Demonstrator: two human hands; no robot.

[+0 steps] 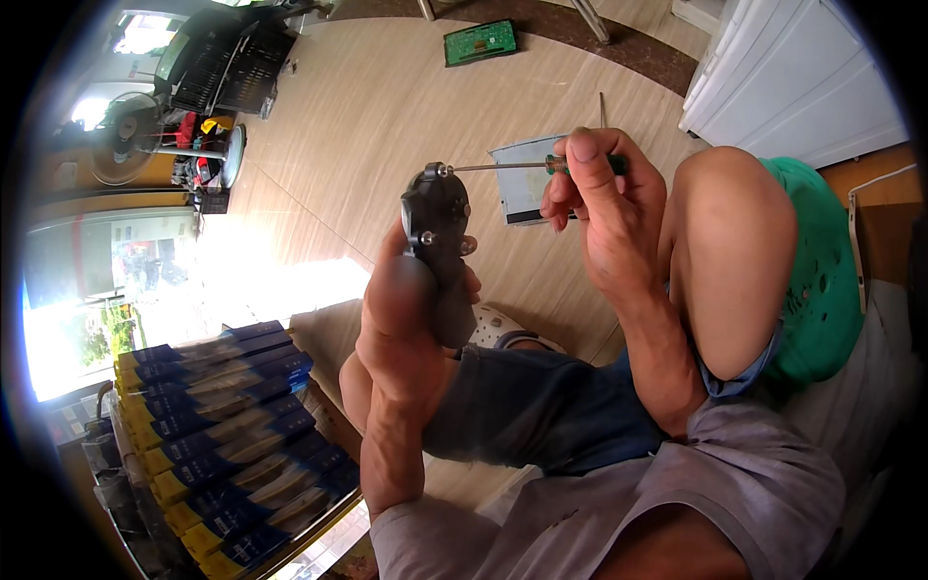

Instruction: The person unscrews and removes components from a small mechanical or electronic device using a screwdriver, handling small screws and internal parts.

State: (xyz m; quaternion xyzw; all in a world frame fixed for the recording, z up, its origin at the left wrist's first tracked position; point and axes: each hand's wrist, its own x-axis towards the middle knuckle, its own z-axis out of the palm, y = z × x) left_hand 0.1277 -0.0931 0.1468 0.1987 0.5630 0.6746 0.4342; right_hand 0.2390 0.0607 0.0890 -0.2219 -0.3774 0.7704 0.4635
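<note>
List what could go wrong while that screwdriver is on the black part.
1. The screwdriver tip sits on a small screw at the top edge of the black part; it might slip toward the left hand gripping below.
2. The part is held in mid-air over the lap by that hand alone, so a freed screw could drop to the floor.

Single head-worn fisheye view, steeply downward, close over lap and floor (387,116).

**Background around you**

Tiled floor (387,126) ahead of you. Green circuit board (479,42) lies far out on it; grey flat metal unit (522,184) nearer. Standing fan (130,130) at your left. Stack of blue-and-yellow boxes (232,435) at lower left. White cabinet (802,68) at upper right.
</note>
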